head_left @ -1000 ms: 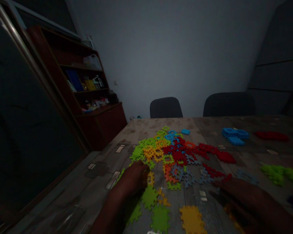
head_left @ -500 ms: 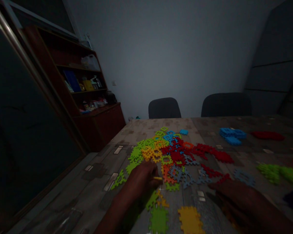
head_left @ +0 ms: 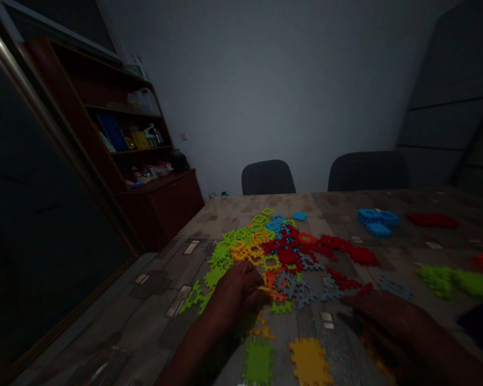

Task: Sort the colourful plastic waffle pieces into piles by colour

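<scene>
1. Left hand (head_left: 235, 295): fingers (head_left: 245, 273) curled together, tips pinching a yellow piece (head_left: 262, 288) at the near edge of the pile.
2. Right hand (head_left: 390, 327): low over the tabletop, just beside a red piece (head_left: 364, 289); spread or together, too dark to tell.
3. Loose pile of multicoloured interlocking puzzle pieces (head_left: 273, 252): mid-table, ahead of both hands.
4. Separate blue heap (head_left: 376, 221), red heap (head_left: 432, 220) and green heap (head_left: 459, 283): farther right on the patterned tabletop (head_left: 406, 252).

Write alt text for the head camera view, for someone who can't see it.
The left hand touches the near edge of a heap of multicoloured interlocking plastic tiles on a patterned table, and the right hand lies open to its right. Separate piles of blue tiles, red tiles and green tiles lie further right.
</scene>
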A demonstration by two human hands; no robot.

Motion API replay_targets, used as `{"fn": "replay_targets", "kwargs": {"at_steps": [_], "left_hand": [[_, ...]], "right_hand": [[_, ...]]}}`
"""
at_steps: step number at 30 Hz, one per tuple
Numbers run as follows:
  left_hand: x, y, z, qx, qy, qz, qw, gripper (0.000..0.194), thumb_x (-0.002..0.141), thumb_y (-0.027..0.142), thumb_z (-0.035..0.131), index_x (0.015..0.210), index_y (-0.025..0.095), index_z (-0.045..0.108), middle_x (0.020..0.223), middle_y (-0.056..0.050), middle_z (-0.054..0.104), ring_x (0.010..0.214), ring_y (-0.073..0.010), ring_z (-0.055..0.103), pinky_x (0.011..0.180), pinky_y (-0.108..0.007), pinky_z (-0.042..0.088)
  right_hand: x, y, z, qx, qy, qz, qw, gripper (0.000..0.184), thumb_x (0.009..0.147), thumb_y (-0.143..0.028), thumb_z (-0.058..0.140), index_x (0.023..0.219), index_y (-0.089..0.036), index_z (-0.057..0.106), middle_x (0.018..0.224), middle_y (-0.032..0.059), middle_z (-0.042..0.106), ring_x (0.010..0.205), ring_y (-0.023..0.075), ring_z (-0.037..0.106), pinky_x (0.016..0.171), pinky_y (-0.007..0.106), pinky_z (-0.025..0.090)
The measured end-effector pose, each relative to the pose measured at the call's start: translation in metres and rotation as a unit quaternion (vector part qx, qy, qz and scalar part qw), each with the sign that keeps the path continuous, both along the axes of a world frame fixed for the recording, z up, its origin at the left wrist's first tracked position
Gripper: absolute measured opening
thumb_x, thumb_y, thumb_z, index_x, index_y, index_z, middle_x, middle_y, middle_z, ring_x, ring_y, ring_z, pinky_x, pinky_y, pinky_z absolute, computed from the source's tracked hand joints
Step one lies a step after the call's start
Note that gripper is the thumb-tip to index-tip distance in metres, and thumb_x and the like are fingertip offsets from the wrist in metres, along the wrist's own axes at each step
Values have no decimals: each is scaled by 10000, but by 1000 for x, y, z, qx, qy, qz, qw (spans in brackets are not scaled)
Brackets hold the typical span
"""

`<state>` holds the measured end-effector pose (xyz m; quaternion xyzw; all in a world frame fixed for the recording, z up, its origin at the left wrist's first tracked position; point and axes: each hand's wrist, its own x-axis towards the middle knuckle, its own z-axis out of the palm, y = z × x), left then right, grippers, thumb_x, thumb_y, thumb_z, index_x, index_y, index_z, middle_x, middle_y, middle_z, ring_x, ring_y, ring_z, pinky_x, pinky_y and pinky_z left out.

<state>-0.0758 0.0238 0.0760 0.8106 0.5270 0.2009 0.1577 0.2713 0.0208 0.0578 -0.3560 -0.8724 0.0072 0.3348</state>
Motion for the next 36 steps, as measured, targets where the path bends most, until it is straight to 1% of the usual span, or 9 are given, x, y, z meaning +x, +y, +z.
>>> {"fn": "replay_targets", "kwargs": {"at_steps": [5,10,14,19,22,25,29,33,36], "left_hand": [[24,-10,-5,23,-107,-93,990,257,854,57,571,957,216,745,1058,-64,707,1008,-221,662,880,-328,506],[51,-21,-14,-4,-269,-163,949,269,819,52,541,865,210,754,1051,-65,737,966,-204,705,862,-309,524],[78,-27,-16,-38,-294,-208,932,346,772,-10,550,904,221,772,1203,-50,749,1086,-202,716,967,-303,529],[89,-30,-19,-16,-193,-255,947,510,853,-33,516,1228,254,707,1526,-81,583,1380,-240,578,1126,-385,501],[75,-32,-28,100,-165,-216,957,592,903,-17,455,1404,278,567,1485,-101,607,1374,-229,579,1132,-420,513],[57,-34,-40,134,-109,-202,964,553,957,77,505,1462,303,483,1457,-97,625,1355,-261,593,1142,-466,504],[49,-35,-62,102,5,-205,973,710,916,508,709,1512,273,403,1433,-139,633,1322,-386,591,1179,-624,412],[62,-38,-70,40,60,-188,979,642,965,466,652,1509,234,401,1283,-127,696,1189,-351,659,1180,-668,364],[70,-41,-61,-6,81,-178,981,792,900,518,762,1532,190,414,1243,-146,695,1162,-377,651,1157,-714,357]], "right_hand": [[5,1,8,-4,-45,17,999,364,892,-127,530,1105,-266,789,958,67,841,786,219,811,666,279,659],[15,7,9,-23,-27,-20,999,416,966,-154,484,1276,-242,747,935,84,822,769,216,784,649,294,628],[16,10,6,-43,-32,-35,998,403,973,-147,485,1248,-256,758,912,62,811,769,205,770,674,299,613],[15,9,3,-84,-42,-33,995,417,985,-148,481,1304,-261,724,969,72,807,835,223,768,724,331,610],[19,4,-1,-132,-46,-16,990,392,997,-189,507,1321,-269,713,1114,99,793,992,260,753,848,403,610],[18,-8,0,-226,-56,35,972,487,940,-244,659,1423,-310,650,1404,98,693,1304,309,629,1090,490,509],[4,-24,7,-348,-79,115,927,844,819,-278,827,1581,-372,476,1523,68,600,1425,333,510,1172,493,430],[-12,-29,8,-342,-107,113,927,983,754,-277,882,1621,-330,420,1506,102,608,1383,358,524,1143,493,452],[-15,-30,5,-279,-127,109,945,1034,738,-234,854,1648,-294,366,1465,119,639,1335,363,562,1164,513,413]]}}
